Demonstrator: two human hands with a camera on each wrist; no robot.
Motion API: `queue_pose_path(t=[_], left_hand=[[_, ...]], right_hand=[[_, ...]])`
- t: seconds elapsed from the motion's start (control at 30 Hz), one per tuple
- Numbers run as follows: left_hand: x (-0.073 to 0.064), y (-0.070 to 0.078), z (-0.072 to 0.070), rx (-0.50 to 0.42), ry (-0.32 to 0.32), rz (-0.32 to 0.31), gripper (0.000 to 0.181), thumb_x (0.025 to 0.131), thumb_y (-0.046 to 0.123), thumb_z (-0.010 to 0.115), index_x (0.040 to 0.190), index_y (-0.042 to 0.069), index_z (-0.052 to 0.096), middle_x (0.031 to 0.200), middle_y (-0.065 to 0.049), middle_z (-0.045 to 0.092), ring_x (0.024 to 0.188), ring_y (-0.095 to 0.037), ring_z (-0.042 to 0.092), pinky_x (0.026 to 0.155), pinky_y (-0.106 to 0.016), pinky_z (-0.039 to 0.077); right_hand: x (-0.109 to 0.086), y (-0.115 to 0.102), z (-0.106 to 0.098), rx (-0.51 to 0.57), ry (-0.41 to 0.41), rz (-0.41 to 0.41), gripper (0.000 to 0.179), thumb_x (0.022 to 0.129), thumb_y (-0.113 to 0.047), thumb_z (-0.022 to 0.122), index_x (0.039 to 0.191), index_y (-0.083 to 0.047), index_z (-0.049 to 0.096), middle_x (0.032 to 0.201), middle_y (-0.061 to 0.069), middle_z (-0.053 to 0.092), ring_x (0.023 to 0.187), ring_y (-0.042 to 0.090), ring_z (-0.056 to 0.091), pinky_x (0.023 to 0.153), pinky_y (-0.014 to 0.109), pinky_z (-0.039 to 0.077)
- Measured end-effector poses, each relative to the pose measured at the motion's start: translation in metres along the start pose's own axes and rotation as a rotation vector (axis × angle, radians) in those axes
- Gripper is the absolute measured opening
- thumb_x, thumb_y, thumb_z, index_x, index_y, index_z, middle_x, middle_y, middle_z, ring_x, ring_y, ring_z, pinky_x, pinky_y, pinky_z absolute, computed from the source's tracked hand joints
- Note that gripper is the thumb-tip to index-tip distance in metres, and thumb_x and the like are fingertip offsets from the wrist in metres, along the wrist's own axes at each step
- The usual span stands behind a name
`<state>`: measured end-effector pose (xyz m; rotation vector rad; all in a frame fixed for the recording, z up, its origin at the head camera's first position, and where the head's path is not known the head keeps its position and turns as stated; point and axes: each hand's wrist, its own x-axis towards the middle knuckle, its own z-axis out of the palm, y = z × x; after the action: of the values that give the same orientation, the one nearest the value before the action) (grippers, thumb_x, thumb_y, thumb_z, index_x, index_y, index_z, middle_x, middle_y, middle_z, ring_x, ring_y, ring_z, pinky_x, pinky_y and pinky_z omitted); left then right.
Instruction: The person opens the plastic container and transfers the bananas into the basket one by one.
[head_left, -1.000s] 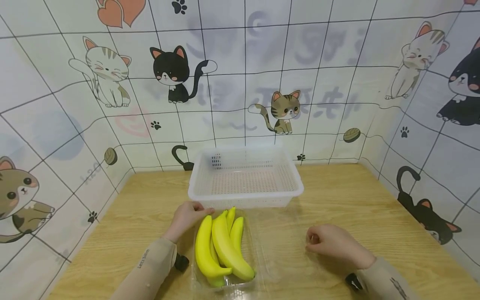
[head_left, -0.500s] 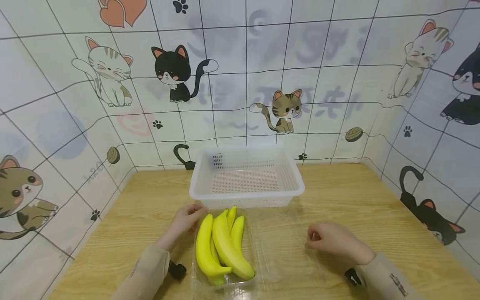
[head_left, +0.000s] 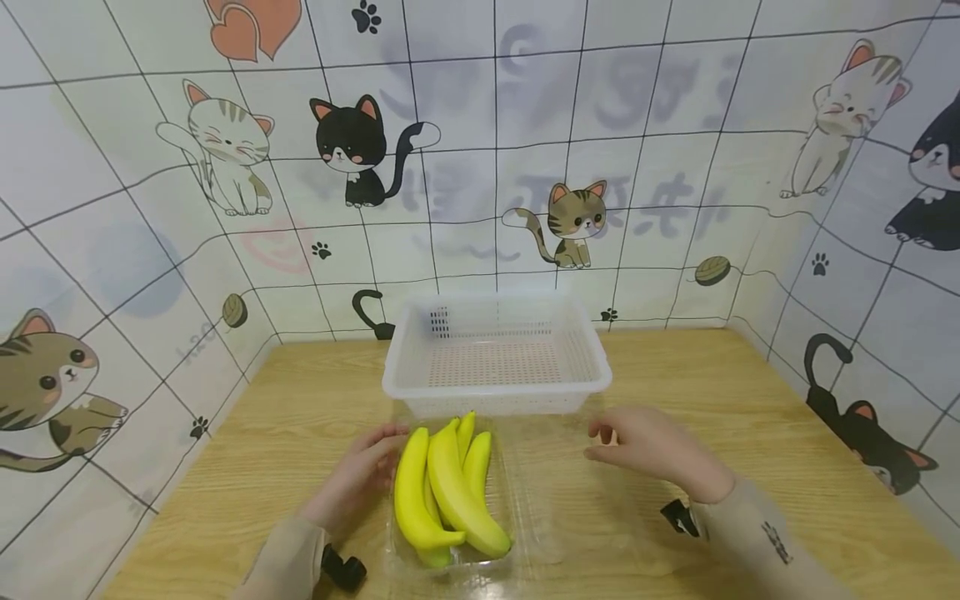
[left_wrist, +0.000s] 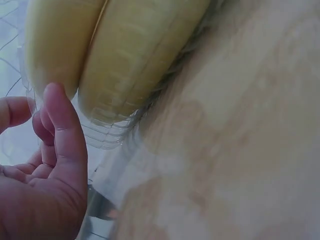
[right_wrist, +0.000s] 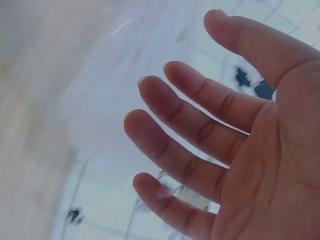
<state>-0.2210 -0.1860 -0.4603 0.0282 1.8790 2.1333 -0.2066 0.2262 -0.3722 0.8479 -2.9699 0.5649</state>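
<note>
Several yellow bananas lie in a clear plastic clamshell box, with its transparent lid spread flat to the right. My left hand is at the box's far left corner, fingers loosely bent. In the left wrist view, its thumb is right by the banana ends and the box wall. My right hand hovers over the far right part of the lid. The right wrist view shows its fingers spread and relaxed, with nothing in them.
A white perforated plastic basket stands just behind the box, against the back wall. Wood-grain tabletop extends on both sides. Walls printed with cats enclose the table at the back and sides.
My left hand has drawn back slightly toward me along the box's left side, its fingers loosening. My right hand has moved left and away from me, and its fingers have opened. The bananas stay put.
</note>
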Motion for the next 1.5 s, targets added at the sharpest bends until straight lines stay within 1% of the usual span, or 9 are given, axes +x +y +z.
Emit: queue_pose_path(t=[0.2, 0.37, 0.5, 0.6, 0.8, 0.97, 1.27, 1.37, 1.5], left_hand=[[-0.002, -0.006, -0.003, -0.119, -0.011, -0.009, 0.038, 0.097, 0.015, 0.057, 0.131, 0.003, 0.044, 0.099, -0.005, 0.063, 0.075, -0.013, 0.059, 0.061, -0.026, 0.051], [-0.003, -0.009, -0.006, -0.151, -0.06, 0.007, 0.033, 0.099, 0.013, 0.053, 0.13, 0.006, 0.045, 0.094, -0.004, 0.064, 0.075, -0.012, 0.061, 0.062, -0.027, 0.053], [-0.003, -0.01, -0.007, -0.182, -0.087, 0.018, 0.026, 0.1, 0.011, 0.05, 0.126, 0.011, 0.049, 0.091, -0.002, 0.064, 0.074, -0.011, 0.061, 0.062, -0.026, 0.053], [-0.003, -0.011, -0.008, -0.166, -0.097, 0.032, 0.023, 0.101, 0.011, 0.05, 0.124, 0.013, 0.051, 0.091, 0.0, 0.064, 0.075, -0.01, 0.06, 0.063, -0.026, 0.052], [-0.003, -0.012, -0.009, -0.137, -0.146, 0.054, 0.024, 0.102, 0.013, 0.047, 0.126, 0.015, 0.049, 0.093, 0.001, 0.063, 0.077, -0.009, 0.06, 0.068, -0.027, 0.052], [-0.003, -0.011, -0.011, -0.139, -0.184, 0.056, 0.025, 0.103, 0.013, 0.046, 0.128, 0.014, 0.047, 0.092, 0.002, 0.062, 0.078, -0.008, 0.06, 0.071, -0.028, 0.053], [-0.001, -0.01, -0.011, -0.068, -0.13, 0.041, 0.033, 0.102, 0.018, 0.05, 0.133, 0.009, 0.044, 0.113, -0.002, 0.061, 0.09, -0.011, 0.06, 0.079, -0.031, 0.052], [-0.001, -0.01, -0.011, -0.072, -0.134, 0.041, 0.033, 0.102, 0.019, 0.05, 0.134, 0.009, 0.045, 0.114, -0.002, 0.06, 0.09, -0.011, 0.06, 0.079, -0.03, 0.051], [-0.003, -0.01, -0.012, -0.099, -0.149, 0.051, 0.029, 0.102, 0.017, 0.049, 0.131, 0.012, 0.047, 0.106, 0.0, 0.061, 0.084, -0.009, 0.058, 0.076, -0.029, 0.051]], right_hand=[[0.022, -0.035, -0.002, -0.035, 0.029, -0.143, 0.02, 0.085, -0.034, 0.074, 0.099, -0.022, 0.066, 0.087, -0.012, 0.062, 0.077, 0.008, 0.057, 0.063, 0.028, 0.046], [0.04, -0.057, 0.003, -0.011, 0.056, -0.333, 0.027, 0.084, -0.021, 0.075, 0.109, -0.015, 0.067, 0.1, -0.007, 0.066, 0.089, 0.012, 0.061, 0.076, 0.03, 0.051], [0.052, -0.073, 0.008, 0.019, 0.036, -0.478, 0.036, 0.084, -0.009, 0.073, 0.119, -0.012, 0.064, 0.112, -0.004, 0.064, 0.102, 0.013, 0.06, 0.088, 0.031, 0.049], [0.059, -0.084, 0.015, 0.019, -0.01, -0.552, 0.044, 0.081, -0.001, 0.07, 0.123, -0.014, 0.062, 0.121, -0.002, 0.062, 0.112, 0.014, 0.057, 0.096, 0.03, 0.045], [0.068, -0.102, 0.029, -0.042, -0.111, -0.61, 0.057, 0.076, 0.006, 0.069, 0.126, -0.021, 0.063, 0.136, 0.001, 0.056, 0.126, 0.016, 0.048, 0.105, 0.031, 0.038], [0.074, -0.112, 0.038, -0.083, -0.089, -0.655, 0.055, 0.075, 0.003, 0.073, 0.123, -0.022, 0.065, 0.136, -0.001, 0.055, 0.126, 0.014, 0.048, 0.106, 0.028, 0.035], [0.078, -0.119, 0.044, -0.191, -0.145, -0.621, 0.059, 0.077, 0.0, 0.075, 0.127, -0.028, 0.062, 0.143, -0.004, 0.049, 0.132, 0.018, 0.043, 0.11, 0.035, 0.031], [0.077, -0.119, 0.047, -0.19, -0.158, -0.637, 0.062, 0.076, 0.001, 0.075, 0.128, -0.029, 0.061, 0.143, -0.004, 0.048, 0.133, 0.019, 0.042, 0.11, 0.038, 0.031], [0.078, -0.118, 0.052, -0.163, -0.157, -0.653, 0.065, 0.074, 0.005, 0.074, 0.129, -0.028, 0.06, 0.143, -0.004, 0.048, 0.133, 0.02, 0.042, 0.111, 0.037, 0.029]])
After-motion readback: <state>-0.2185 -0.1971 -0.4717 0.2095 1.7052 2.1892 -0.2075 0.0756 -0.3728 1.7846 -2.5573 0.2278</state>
